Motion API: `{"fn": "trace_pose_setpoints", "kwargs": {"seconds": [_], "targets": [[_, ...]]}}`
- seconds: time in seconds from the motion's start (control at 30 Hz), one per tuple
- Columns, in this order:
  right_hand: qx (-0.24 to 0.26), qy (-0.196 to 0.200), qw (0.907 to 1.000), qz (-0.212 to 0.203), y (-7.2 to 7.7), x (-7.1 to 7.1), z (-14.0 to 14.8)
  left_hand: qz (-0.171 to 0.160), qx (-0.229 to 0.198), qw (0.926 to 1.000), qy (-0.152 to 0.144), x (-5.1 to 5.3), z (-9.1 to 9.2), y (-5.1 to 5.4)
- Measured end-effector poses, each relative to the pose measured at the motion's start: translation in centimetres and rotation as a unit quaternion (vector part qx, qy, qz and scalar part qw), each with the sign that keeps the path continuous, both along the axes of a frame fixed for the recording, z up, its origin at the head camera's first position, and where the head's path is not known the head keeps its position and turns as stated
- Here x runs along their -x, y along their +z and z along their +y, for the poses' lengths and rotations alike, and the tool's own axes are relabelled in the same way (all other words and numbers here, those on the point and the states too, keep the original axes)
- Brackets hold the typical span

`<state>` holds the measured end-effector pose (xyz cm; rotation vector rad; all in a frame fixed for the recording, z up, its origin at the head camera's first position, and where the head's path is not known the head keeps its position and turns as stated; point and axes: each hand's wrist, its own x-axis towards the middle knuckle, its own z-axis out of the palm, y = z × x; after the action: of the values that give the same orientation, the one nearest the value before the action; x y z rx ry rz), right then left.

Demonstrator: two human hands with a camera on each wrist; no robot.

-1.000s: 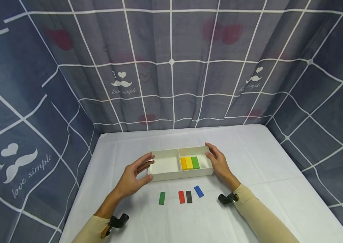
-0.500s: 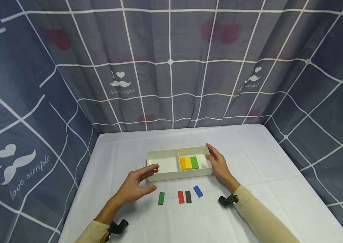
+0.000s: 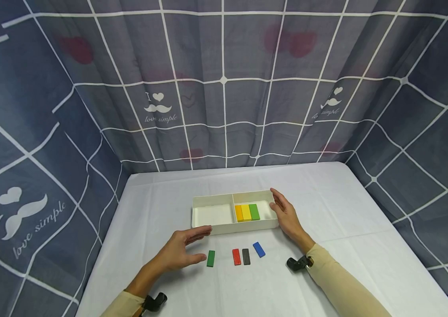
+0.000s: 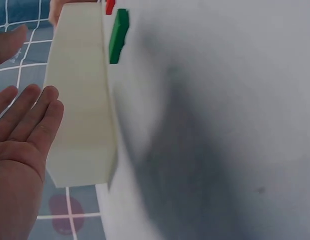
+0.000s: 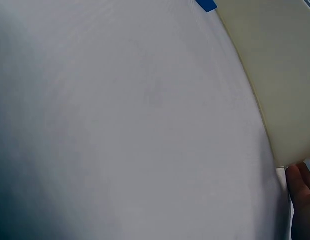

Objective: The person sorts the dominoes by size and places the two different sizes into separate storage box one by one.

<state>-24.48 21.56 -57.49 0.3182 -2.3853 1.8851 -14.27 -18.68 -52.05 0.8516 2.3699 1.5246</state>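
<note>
Head view: a person's left hand [image 3: 178, 251] is poised by the near left part of a white two-compartment box [image 3: 237, 227], fingers extended and close together, thumb spread well away from them, its tip just beside a dark green block [image 3: 210, 258]. Across from it, the right hand [image 3: 288, 215] holds the box's right end, fingers along the outside and thumb at the rim. The box sits on a white cloth [image 3: 224, 293], one long side facing the wearer. Inside its right compartment, an orange block [image 3: 238, 213], a yellow block [image 3: 246, 213] and a light green block [image 3: 254, 211] sit side by side, the orange one nearest the divider. On the cloth in front, to the right of the dark green block, lie a red block [image 3: 236, 256], a black block [image 3: 246, 256] close beside it, and a blue block [image 3: 259, 249] set at a slant. Right wrist view catches only part of the hand at the frame's edge, against the box's corner; how firmly the fingers press cannot be told from it. Beige sleeves [image 3: 346, 281] cover both forearms, and a blue-grey gridded curtain [image 3: 204, 103] hangs beyond.
</note>
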Motion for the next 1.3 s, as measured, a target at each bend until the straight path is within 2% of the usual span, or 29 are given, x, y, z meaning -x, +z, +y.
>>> {"fn": "trace_pose_setpoints", "kwargs": {"seconds": [0.2,0.57,0.77,1.3], "targets": [[-0.022,-0.001,0.9998,-0.002,0.1,-0.1,0.2,0.0,0.004,0.9998,-0.02,-0.1,0.5,-0.9],[-0.024,-0.001,0.9997,-0.009,-0.1,0.1,0.3,-0.034,0.045,0.9984,-0.005,-0.5,0.9,-2.0],[-0.037,-0.008,0.999,-0.026,-0.1,0.1,0.3,-0.047,0.054,0.9974,-0.003,-0.5,0.9,-2.7],[-0.063,0.011,0.9977,-0.022,0.1,0.0,0.6,-0.049,0.079,0.9957,0.001,-0.9,1.3,-2.4]]}}
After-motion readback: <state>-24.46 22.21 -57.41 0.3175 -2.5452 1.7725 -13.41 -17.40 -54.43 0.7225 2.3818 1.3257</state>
